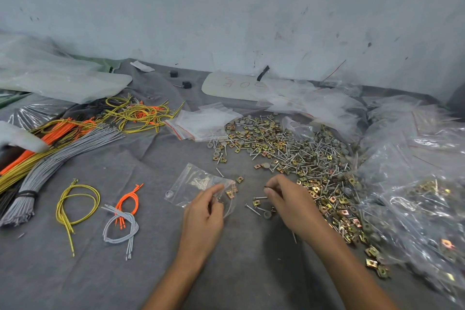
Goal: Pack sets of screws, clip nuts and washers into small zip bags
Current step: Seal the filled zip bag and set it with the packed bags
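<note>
Grey tabletop, hardware pile (297, 148) right. My left hand (203, 214) pinches the bag (198, 186) mouth; right hand (289, 199) pinches a screw. Keep mouth wide, feed head-first.

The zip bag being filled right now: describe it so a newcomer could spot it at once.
Start at the big hardware heap on the grey cloth and come toward the person. The zip bag lies just left of it, pinched at its mouth by the left hand. Unlike the flat stack of empty bags further back, it lies alone and already holds hardware.
</note>
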A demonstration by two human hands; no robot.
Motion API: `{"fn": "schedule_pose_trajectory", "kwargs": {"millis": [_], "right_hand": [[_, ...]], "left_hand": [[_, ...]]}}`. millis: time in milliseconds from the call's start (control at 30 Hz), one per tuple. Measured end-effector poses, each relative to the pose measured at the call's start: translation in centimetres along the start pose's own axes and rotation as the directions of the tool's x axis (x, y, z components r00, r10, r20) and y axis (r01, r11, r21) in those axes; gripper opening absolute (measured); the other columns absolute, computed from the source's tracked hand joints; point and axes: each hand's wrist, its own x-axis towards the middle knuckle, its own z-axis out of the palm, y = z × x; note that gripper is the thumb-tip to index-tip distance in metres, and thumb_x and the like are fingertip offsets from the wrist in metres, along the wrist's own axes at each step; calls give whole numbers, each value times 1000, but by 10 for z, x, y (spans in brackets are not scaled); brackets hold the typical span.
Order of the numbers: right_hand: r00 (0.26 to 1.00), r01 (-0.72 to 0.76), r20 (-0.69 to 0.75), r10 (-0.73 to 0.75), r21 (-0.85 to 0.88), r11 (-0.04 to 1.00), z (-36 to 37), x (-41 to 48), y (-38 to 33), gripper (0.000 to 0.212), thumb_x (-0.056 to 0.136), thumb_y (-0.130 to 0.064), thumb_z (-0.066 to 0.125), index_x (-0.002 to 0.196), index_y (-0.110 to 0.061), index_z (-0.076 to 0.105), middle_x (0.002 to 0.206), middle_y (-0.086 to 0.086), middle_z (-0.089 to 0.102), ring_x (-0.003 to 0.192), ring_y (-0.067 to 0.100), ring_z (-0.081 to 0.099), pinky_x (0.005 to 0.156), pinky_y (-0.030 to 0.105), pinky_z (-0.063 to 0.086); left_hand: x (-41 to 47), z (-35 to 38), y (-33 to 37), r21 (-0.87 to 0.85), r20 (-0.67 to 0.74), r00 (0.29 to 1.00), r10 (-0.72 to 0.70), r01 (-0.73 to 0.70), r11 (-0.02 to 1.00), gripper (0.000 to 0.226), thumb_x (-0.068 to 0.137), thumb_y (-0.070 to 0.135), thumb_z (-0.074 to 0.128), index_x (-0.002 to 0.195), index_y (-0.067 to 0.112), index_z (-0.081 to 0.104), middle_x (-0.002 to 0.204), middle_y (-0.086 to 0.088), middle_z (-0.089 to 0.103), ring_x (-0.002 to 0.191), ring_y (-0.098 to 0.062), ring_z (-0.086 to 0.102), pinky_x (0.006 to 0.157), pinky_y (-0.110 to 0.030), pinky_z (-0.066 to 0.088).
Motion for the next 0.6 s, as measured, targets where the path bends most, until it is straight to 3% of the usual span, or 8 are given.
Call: {"fn": "schedule_pose_trajectory", "kwargs": {"millis": [100,200,300,400,500,600], "right_hand": [[1000,-27,-1,28,64,998,3,2,0,16,95,-38,63,84,-31,55,72,-9,62,67,2,56,63,29,46],[997,-81,19,80,50,995,3,4,-1,21,91,-43,69,79,-30,57,69,-7,65,63,4,59,58,27,48],[998,-70,-9,69,-58,996,2,5,-5,22,90,-42,71,79,-27,59,67,-6,63,66,12,60,64,34,53],[1000,-10,-17,7,-135,991,4,4,-12,24,90,-42,69,79,-25,57,66,-8,61,71,14,59,70,36,51],[999,-32,21,37,-211,977,1,3,-21,28,89,-45,68,78,-24,54,73,-6,64,79,18,60,74,36,50],[999,-16,46,23,-153,988,-6,0,-27,17,90,-40,68,85,-24,63,79,-6,69,83,15,63,79,33,50]], "left_hand": [[0,0,2,3,-5,1000,-3,3,1000,47,82,24,46,123,23,69,117,13,70,101,-12,66,94,-37,53],[-1,0,2,3,-1,1000,-5,5,1000,47,81,24,46,122,25,69,109,6,73,97,-20,66,91,-40,52],[0,1,0,7,-3,1000,-6,6,1000,46,82,24,47,122,27,69,103,1,73,95,-24,65,86,-40,53],[0,2,0,5,-15,1000,11,-11,1000,46,82,22,47,121,26,70,105,6,73,90,-20,65,86,-38,52],[0,2,-3,9,-19,1000,18,-18,1000,42,85,17,50,122,26,69,104,7,73,82,-16,63,84,-39,53],[0,2,-4,14,-21,1000,21,-20,1000,41,87,13,52,122,24,70,108,7,73,92,-22,66,86,-39,52]]}}
